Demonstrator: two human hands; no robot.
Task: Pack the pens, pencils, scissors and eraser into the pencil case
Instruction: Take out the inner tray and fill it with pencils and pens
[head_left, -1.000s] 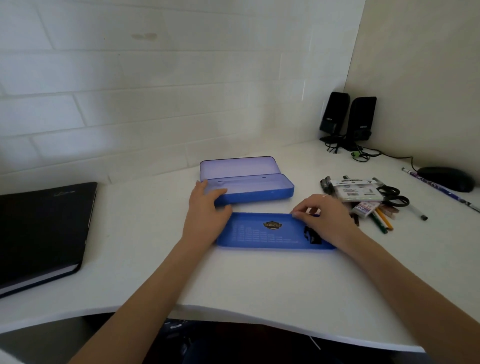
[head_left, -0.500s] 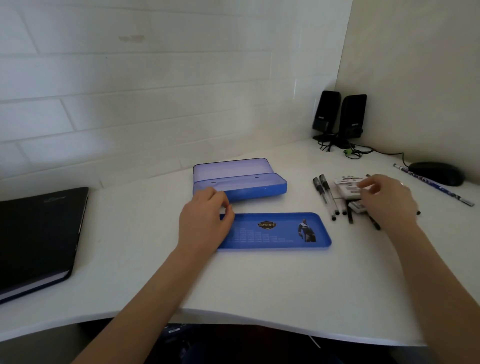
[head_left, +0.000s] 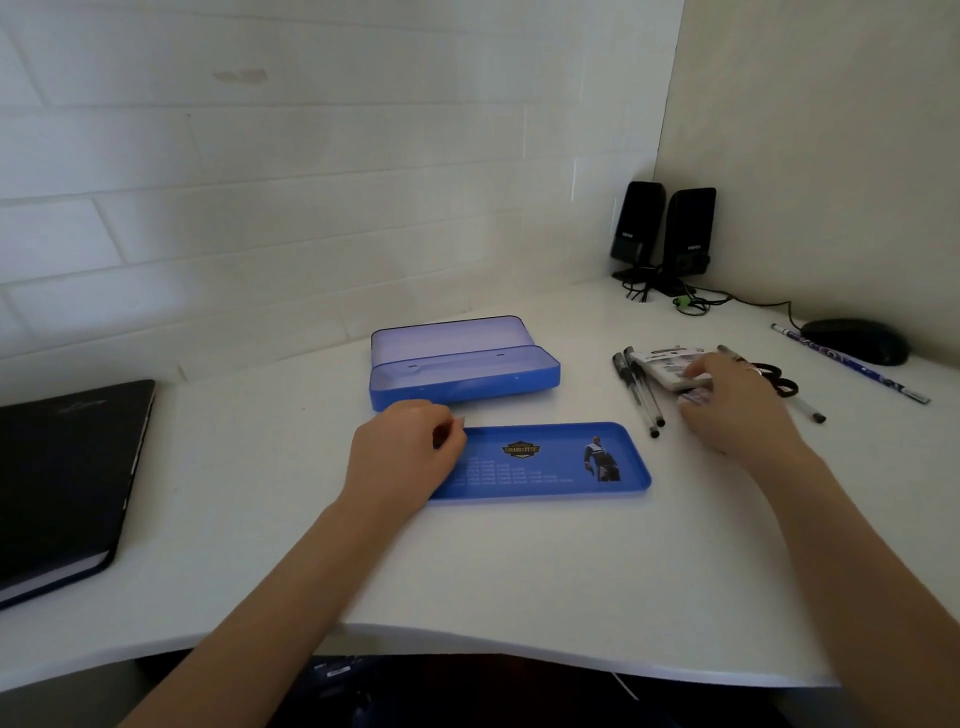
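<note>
The blue pencil case (head_left: 462, 382) lies open on the white desk, its lid raised toward the wall. A flat blue tray (head_left: 550, 462) with a printed figure rests in front of it. My left hand (head_left: 402, 457) lies on the tray's left end, fingers curled. My right hand (head_left: 737, 408) hovers over the stationery pile, fingers spread, touching a white packet (head_left: 665, 366). Two black pens (head_left: 639, 392) lie left of that hand. Black scissors (head_left: 776, 376) peek out behind it. A blue patterned pencil (head_left: 852, 364) lies farther right. The eraser is hidden.
A black laptop (head_left: 62, 478) sits closed at the left. Two small black speakers (head_left: 665, 234) with cables stand in the corner. A black mouse (head_left: 857, 340) rests at the far right. The desk's curved front edge (head_left: 467, 639) runs below my arms.
My right hand has left the tray's right end and gone right to the stationery pile. The left hand stays at the tray's left end.
</note>
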